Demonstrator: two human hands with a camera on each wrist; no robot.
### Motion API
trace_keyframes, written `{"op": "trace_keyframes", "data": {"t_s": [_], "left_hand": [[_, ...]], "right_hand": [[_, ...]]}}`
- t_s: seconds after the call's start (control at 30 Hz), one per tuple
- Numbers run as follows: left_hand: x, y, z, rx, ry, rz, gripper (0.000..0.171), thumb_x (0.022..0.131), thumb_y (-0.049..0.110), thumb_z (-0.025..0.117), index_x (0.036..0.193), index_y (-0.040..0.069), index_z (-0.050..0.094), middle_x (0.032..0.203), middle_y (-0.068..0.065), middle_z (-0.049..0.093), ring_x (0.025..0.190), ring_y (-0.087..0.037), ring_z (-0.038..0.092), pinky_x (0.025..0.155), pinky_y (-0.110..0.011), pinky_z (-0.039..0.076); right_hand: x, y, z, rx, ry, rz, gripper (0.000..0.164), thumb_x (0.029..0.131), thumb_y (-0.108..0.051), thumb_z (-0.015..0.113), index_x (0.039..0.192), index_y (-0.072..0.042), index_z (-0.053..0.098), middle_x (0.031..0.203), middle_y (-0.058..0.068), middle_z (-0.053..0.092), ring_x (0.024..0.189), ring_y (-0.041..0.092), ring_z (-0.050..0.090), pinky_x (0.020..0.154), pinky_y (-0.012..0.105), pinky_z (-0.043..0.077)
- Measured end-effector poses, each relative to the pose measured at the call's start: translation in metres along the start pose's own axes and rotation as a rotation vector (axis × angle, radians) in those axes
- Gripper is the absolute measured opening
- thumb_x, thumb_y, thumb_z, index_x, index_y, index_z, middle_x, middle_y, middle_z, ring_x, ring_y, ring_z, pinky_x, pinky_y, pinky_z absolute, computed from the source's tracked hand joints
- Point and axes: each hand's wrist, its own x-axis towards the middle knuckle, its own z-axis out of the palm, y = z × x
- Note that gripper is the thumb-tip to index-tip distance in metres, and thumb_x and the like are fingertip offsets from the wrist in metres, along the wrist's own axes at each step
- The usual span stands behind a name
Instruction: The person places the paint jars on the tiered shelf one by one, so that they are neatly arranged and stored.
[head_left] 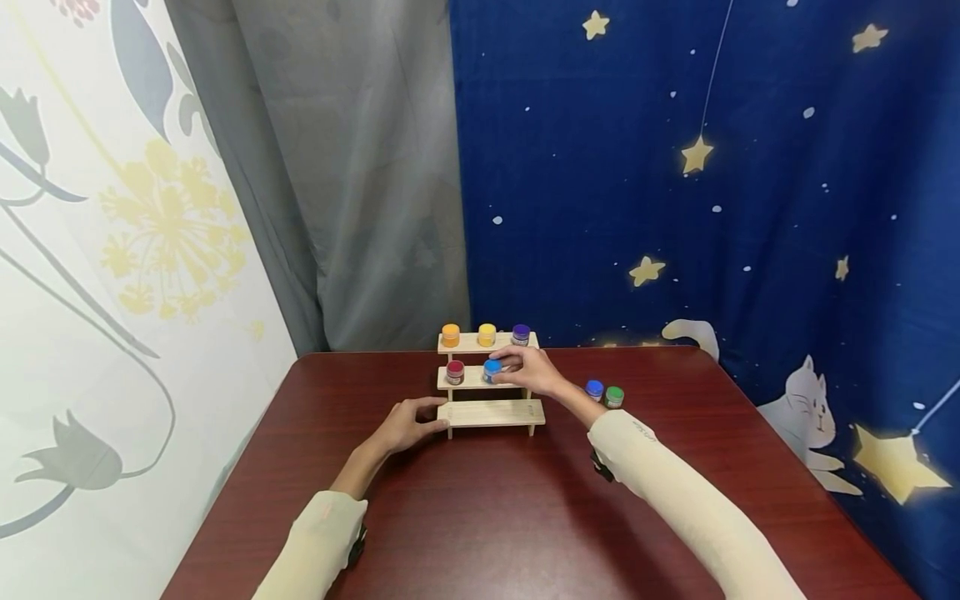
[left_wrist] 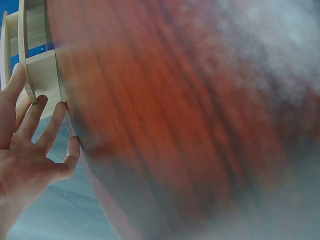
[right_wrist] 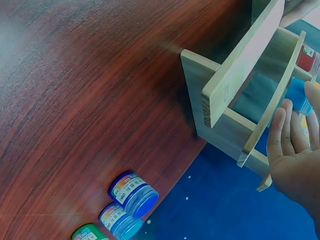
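A three-tier wooden stand [head_left: 491, 413] stands near the table's far edge. My left hand [head_left: 406, 425] holds the left end of its lowest step, thumb toward the front; in the left wrist view the other fingers spread along the stand's side. With thumb and fingers, my right hand [head_left: 528, 369] pinches a light blue paint jar [right_wrist: 298, 95] at the middle step. Left of that jar on the same step is a dark red jar [head_left: 455, 372]. On the top step are an orange jar [head_left: 450, 336], a yellow jar [head_left: 487, 335] and a purple jar [head_left: 521, 335].
Right of the stand, on the dark red table [head_left: 465, 517], are a dark blue jar [right_wrist: 133, 194], another light blue jar [right_wrist: 120, 221] and a green jar [right_wrist: 88, 233]. The right forearm passes in front of them in the head view. Curtains hang behind the table.
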Motion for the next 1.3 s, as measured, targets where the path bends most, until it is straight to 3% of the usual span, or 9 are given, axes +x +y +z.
{"op": "trace_keyframes", "data": {"t_s": [0.37, 0.6, 0.83, 1.1, 1.3], "left_hand": [[0.001, 0.005, 0.002, -0.001, -0.007, -0.028, 0.043, 0.093, 0.026, 0.082, 0.133, 0.014, 0.072, 0.119, -0.009, 0.073, 0.105, -0.025, 0.067, 0.092, -0.045, 0.055], [0.001, 0.006, 0.004, -0.001, -0.004, -0.027, 0.044, 0.092, 0.026, 0.082, 0.133, 0.014, 0.072, 0.119, -0.008, 0.073, 0.106, -0.024, 0.067, 0.093, -0.045, 0.055], [0.001, 0.007, 0.004, -0.001, -0.005, -0.034, 0.044, 0.093, 0.026, 0.082, 0.134, 0.014, 0.071, 0.121, -0.010, 0.072, 0.107, -0.024, 0.067, 0.095, -0.046, 0.054], [0.001, 0.004, 0.002, 0.001, -0.004, -0.029, 0.045, 0.093, 0.026, 0.081, 0.135, 0.012, 0.070, 0.123, -0.011, 0.072, 0.110, -0.028, 0.067, 0.095, -0.046, 0.055], [-0.001, 0.003, 0.000, 0.008, -0.005, -0.027, 0.045, 0.093, 0.025, 0.081, 0.135, 0.012, 0.070, 0.124, -0.011, 0.072, 0.110, -0.027, 0.067, 0.095, -0.047, 0.055]], "right_hand": [[0.003, 0.003, 0.002, 0.047, -0.012, -0.004, 0.042, 0.088, -0.004, 0.084, 0.127, 0.000, 0.071, 0.115, 0.019, 0.075, 0.110, 0.031, 0.072, 0.085, 0.036, 0.060], [0.003, 0.000, 0.002, 0.054, -0.033, 0.014, 0.042, 0.089, -0.004, 0.082, 0.129, 0.000, 0.070, 0.117, 0.018, 0.075, 0.111, 0.029, 0.072, 0.084, 0.031, 0.059], [0.002, -0.001, 0.000, 0.061, -0.050, 0.019, 0.046, 0.090, -0.006, 0.082, 0.133, 0.003, 0.067, 0.121, 0.020, 0.073, 0.115, 0.031, 0.070, 0.089, 0.035, 0.059], [-0.002, 0.000, -0.005, 0.009, -0.041, 0.025, 0.045, 0.088, -0.007, 0.084, 0.131, -0.004, 0.070, 0.119, 0.016, 0.075, 0.113, 0.027, 0.072, 0.088, 0.034, 0.059], [-0.006, 0.003, -0.013, 0.016, -0.059, 0.008, 0.046, 0.088, -0.004, 0.083, 0.130, 0.005, 0.067, 0.118, 0.020, 0.074, 0.110, 0.032, 0.073, 0.088, 0.036, 0.059]]}}
